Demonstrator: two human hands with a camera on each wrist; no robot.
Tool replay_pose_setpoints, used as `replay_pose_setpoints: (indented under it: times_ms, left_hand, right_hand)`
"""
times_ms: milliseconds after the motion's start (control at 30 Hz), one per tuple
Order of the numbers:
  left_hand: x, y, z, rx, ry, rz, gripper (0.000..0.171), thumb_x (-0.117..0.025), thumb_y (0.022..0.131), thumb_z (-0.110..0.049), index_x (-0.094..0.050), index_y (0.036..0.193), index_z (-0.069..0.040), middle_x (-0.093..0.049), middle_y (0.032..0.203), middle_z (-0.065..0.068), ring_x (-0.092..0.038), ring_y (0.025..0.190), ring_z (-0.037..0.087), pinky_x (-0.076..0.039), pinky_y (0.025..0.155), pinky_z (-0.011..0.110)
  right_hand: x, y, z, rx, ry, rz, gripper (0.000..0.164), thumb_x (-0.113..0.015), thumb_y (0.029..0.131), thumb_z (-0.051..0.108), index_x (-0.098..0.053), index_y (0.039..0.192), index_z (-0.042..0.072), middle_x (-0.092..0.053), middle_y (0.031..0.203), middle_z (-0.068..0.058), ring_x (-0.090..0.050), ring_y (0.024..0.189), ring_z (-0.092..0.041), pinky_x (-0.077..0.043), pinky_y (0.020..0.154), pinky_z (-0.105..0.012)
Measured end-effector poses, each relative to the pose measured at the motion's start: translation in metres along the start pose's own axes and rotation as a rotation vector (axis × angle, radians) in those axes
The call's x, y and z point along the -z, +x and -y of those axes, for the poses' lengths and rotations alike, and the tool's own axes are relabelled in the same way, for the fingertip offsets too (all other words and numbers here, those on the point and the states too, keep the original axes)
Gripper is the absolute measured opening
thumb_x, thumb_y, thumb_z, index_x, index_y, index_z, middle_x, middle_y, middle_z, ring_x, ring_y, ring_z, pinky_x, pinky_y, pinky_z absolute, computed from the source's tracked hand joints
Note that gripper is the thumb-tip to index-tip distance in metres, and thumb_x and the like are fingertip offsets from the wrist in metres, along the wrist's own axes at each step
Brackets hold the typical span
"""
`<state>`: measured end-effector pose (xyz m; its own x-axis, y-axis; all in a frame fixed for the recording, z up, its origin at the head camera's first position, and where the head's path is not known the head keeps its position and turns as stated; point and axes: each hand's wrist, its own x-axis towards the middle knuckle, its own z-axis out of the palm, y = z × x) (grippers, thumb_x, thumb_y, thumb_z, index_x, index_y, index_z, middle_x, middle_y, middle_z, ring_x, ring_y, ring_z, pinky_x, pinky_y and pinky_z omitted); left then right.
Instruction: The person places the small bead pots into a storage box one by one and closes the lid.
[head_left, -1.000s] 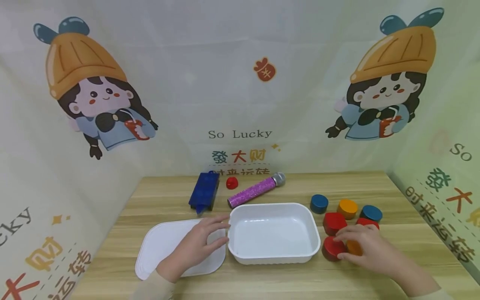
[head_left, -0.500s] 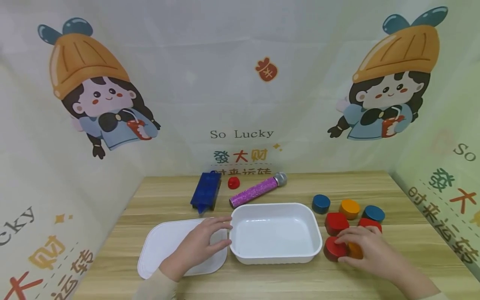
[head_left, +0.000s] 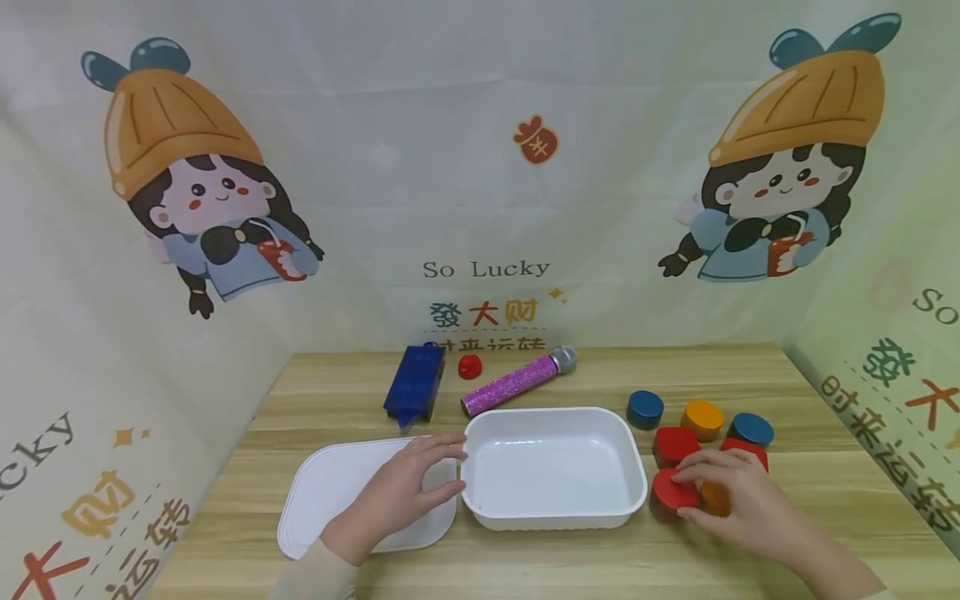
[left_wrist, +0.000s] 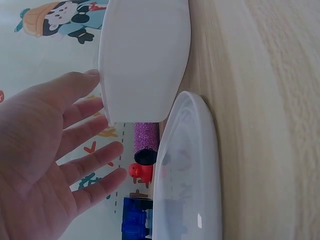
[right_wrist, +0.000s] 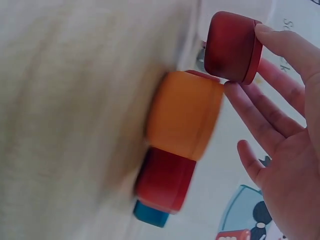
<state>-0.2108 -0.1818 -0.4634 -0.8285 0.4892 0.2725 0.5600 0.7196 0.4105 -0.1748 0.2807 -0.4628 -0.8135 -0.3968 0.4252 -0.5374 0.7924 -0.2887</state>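
My right hand (head_left: pixel 750 500) pinches a red round lidded tin (head_left: pixel 674 490) by its top between thumb and fingertips. In the right wrist view the red tin (right_wrist: pixel 232 47) hangs off the tabletop, beside an orange tin (right_wrist: pixel 184 115). My left hand (head_left: pixel 401 490) has its fingers relaxed and fairly straight, with the fingertips right at the left rim of a white rectangular dish (head_left: pixel 555 518). Below that hand lies a flat white lid (head_left: pixel 322 492). In the left wrist view the thumb meets the dish's edge and the palm holds nothing.
Several more tins stand around my right hand, among them a blue one (head_left: pixel 645 408), a yellow-orange one (head_left: pixel 702 419) and a red one (head_left: pixel 677 447). Behind the dish lie a purple glitter microphone (head_left: pixel 517 383), a small red toy duck (head_left: pixel 470 367) and a blue toy (head_left: pixel 415 383).
The red tin in my right hand has come up slightly. My left hand stays at the dish's rim. The whole head view has shifted a little.
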Motion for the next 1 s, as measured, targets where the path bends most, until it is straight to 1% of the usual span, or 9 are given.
replay_pose_setpoints:
  times_ms: [67, 133, 233, 333, 367, 467, 567, 733, 1000]
  left_hand:
    - [0.000, -0.001, 0.000, 0.006, 0.000, 0.005, 0.034, -0.076, 0.094, -0.031, -0.071, 0.124, -0.016, -0.061, 0.148, 0.003, -0.057, 0.137, 0.030, -0.047, 0.114, 0.052]
    - [-0.001, -0.001, 0.000, 0.016, -0.002, 0.013, 0.033, -0.076, 0.094, -0.031, -0.071, 0.124, -0.017, -0.061, 0.148, 0.003, -0.056, 0.137, 0.030, -0.046, 0.115, 0.052]
    - [-0.001, -0.001, -0.001, 0.031, -0.005, 0.024, 0.033, -0.076, 0.095, -0.031, -0.071, 0.124, -0.017, -0.061, 0.148, 0.002, -0.056, 0.138, 0.030, -0.045, 0.116, 0.053]
    - [0.000, 0.000, -0.001, 0.033, -0.003, 0.027, 0.033, -0.076, 0.095, -0.031, -0.071, 0.124, -0.017, -0.061, 0.148, 0.002, -0.056, 0.138, 0.030, -0.045, 0.116, 0.053]
    - [0.000, 0.000, -0.001, 0.032, -0.002, 0.026, 0.033, -0.076, 0.095, -0.031, -0.071, 0.124, -0.017, -0.061, 0.148, 0.003, -0.056, 0.138, 0.030, -0.045, 0.116, 0.053]
    - [0.000, 0.000, -0.001, 0.032, 0.002, 0.025, 0.033, -0.076, 0.095, -0.031, -0.071, 0.124, -0.016, -0.061, 0.148, 0.003, -0.056, 0.138, 0.030, -0.045, 0.116, 0.053]
    - [0.000, 0.001, -0.001, 0.033, 0.003, 0.028, 0.033, -0.076, 0.095, -0.031, -0.071, 0.124, -0.016, -0.061, 0.148, 0.003, -0.055, 0.138, 0.030, -0.045, 0.116, 0.052]
    - [-0.001, 0.001, -0.002, 0.035, -0.004, 0.028, 0.032, -0.075, 0.095, -0.030, -0.071, 0.124, -0.016, -0.061, 0.148, 0.003, -0.055, 0.139, 0.030, -0.045, 0.116, 0.053]
    - [0.001, 0.002, -0.003, 0.026, 0.014, 0.022, 0.032, -0.076, 0.095, -0.030, -0.071, 0.123, -0.016, -0.061, 0.148, 0.004, -0.056, 0.137, 0.031, -0.046, 0.115, 0.053]
  right_hand:
    - [0.004, 0.002, 0.001, 0.023, 0.017, -0.039, 0.036, -0.097, 0.067, 0.021, -0.079, 0.098, 0.026, -0.073, 0.107, 0.011, -0.066, 0.098, -0.017, -0.056, 0.090, -0.044]
    - [0.008, 0.005, 0.002, 0.051, 0.040, -0.078, 0.038, -0.098, 0.066, 0.019, -0.078, 0.099, 0.024, -0.073, 0.106, 0.010, -0.065, 0.096, -0.014, -0.059, 0.084, -0.029]
    - [0.014, 0.013, 0.004, 0.077, 0.109, -0.114, 0.039, -0.097, 0.067, 0.013, -0.078, 0.100, 0.020, -0.073, 0.107, 0.004, -0.059, 0.079, -0.002, -0.051, 0.066, -0.010]
    - [0.019, 0.024, 0.010, 0.076, 0.143, -0.122, 0.038, -0.096, 0.069, 0.012, -0.078, 0.102, 0.017, -0.073, 0.109, -0.002, -0.051, 0.069, 0.001, -0.044, 0.053, -0.012]
    - [0.021, 0.029, 0.013, 0.067, 0.145, -0.116, 0.037, -0.095, 0.070, 0.013, -0.078, 0.103, 0.018, -0.073, 0.110, -0.003, -0.052, 0.069, 0.000, -0.045, 0.053, -0.014]
    - [0.022, 0.042, 0.023, 0.045, 0.126, -0.094, 0.035, -0.094, 0.073, 0.017, -0.078, 0.104, 0.018, -0.073, 0.113, -0.003, -0.066, 0.083, -0.012, -0.059, 0.063, -0.023]
    - [0.018, 0.055, 0.035, 0.018, 0.126, -0.051, 0.034, -0.093, 0.076, 0.022, -0.079, 0.107, 0.019, -0.073, 0.115, -0.001, -0.069, 0.101, -0.023, -0.065, 0.076, -0.033]
    - [0.003, 0.077, 0.052, -0.006, 0.207, 0.035, 0.033, -0.091, 0.080, 0.024, -0.078, 0.110, 0.015, -0.072, 0.116, -0.002, -0.066, 0.099, -0.020, -0.063, 0.075, -0.029]
    - [-0.036, 0.110, 0.076, -0.001, 0.272, 0.165, 0.034, -0.088, 0.083, 0.022, -0.077, 0.115, 0.015, -0.071, 0.120, -0.004, -0.068, 0.102, -0.019, -0.064, 0.084, -0.033]
